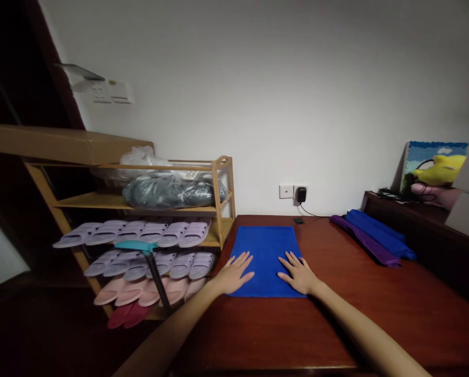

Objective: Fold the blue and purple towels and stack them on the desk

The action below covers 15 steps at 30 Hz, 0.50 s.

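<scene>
As left hand (231, 275), right hand (300, 275) touch blue cloth (264, 262), pale label (191, 175) illegible

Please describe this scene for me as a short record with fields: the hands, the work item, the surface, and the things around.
Left hand: open, palm down on the blue cloth's left side
Right hand: open, palm down on its right side
Work item: blue cloth, spread flat
Surface: reddish-brown table
To the right: purple cloth beside a folded blue cloth
To the left: wooden rack with lilac slippers
Wall: black plug in a socket
</scene>
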Tool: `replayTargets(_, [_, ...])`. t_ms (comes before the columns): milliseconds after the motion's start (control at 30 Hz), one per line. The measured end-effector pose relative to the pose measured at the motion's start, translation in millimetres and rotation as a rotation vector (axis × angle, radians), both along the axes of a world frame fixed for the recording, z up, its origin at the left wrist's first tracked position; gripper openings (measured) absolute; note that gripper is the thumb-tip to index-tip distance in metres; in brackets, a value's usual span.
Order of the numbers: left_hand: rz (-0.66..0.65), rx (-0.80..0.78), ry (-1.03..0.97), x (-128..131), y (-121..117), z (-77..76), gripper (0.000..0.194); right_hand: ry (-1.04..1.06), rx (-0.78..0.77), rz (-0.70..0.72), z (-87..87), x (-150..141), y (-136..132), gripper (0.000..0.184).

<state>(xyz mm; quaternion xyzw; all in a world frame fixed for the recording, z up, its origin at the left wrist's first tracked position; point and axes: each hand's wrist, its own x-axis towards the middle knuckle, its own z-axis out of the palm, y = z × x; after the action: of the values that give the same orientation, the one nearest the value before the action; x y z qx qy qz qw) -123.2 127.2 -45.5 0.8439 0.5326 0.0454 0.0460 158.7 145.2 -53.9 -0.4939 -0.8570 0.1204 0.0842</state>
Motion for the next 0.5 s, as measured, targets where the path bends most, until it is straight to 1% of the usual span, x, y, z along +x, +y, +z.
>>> replayTargets(67, [0.026, -0.003, 0.004, 1, -2, 1.4, 0.068, 0.009, 0.019, 0.008, 2.4, -2, -1, 0.075])
replayTargets(133, [0.052, 0.018, -0.002, 6, -9, -0.2, 0.066, 0.026, 0.032, 0.014, 2.7, -2, -8, 0.075])
replayTargets(200, [0.075, 0.044, -0.013, 14, -20, -4.5, 0.065, 0.040, 0.026, 0.017, 0.3, -3, -18, 0.074])
replayTargets(300, [0.107, 0.075, -0.009, 24, -31, -11.7, 0.069, 0.029, 0.022, 0.014, -5.2, -4, -30, 0.075])
replayTargets(400, [0.122, 0.088, 0.011, 25, -30, -15.1, 0.070, 0.006, 0.034, 0.011, -8.3, -7, -31, 0.076])
replayTargets(500, [0.113, 0.087, 0.011, 20, -21, -15.7, 0.069, -0.005, 0.034, 0.013, -9.4, -11, -23, 0.076])
